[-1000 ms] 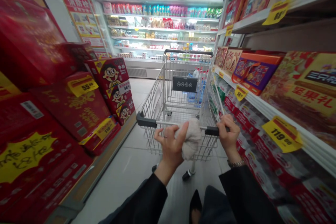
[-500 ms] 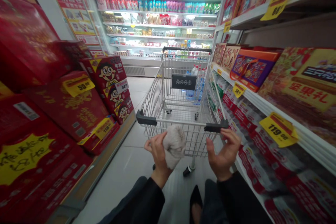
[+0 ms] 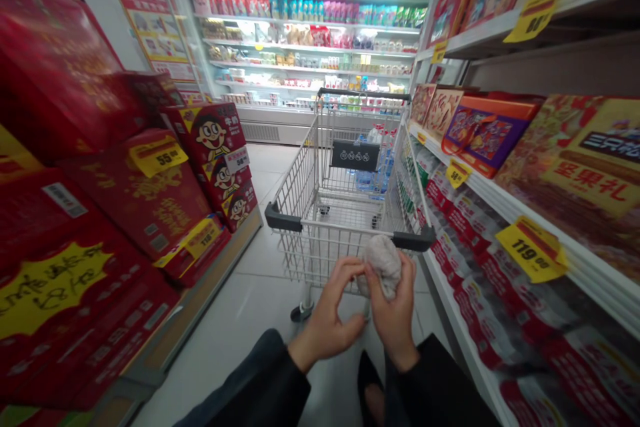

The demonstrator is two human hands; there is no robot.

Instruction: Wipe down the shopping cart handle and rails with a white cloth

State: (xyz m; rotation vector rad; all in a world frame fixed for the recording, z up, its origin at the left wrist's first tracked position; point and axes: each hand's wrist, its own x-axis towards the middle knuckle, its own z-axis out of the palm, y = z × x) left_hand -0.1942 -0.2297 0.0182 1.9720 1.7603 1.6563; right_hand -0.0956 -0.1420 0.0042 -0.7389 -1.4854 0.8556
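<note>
Being held just behind the handle (image 3: 350,229) of a wire shopping trolley (image 3: 300,200), a wad of grey fleecy fabric (image 3: 384,265) is pinched by the fingers of the right hand (image 3: 393,313), pressed together around it; the left hand (image 3: 327,320) is kept beside it, fingers curved open. Bottled water (image 3: 377,167) is stowed at the basket's far end. Red gift boxes (image 3: 145,207) are stacked alongside, with yellow price tags (image 3: 533,248) fixed for display.

The left hand (image 3: 330,323) curves open, just beside the curled right hand (image 3: 393,313).
</note>
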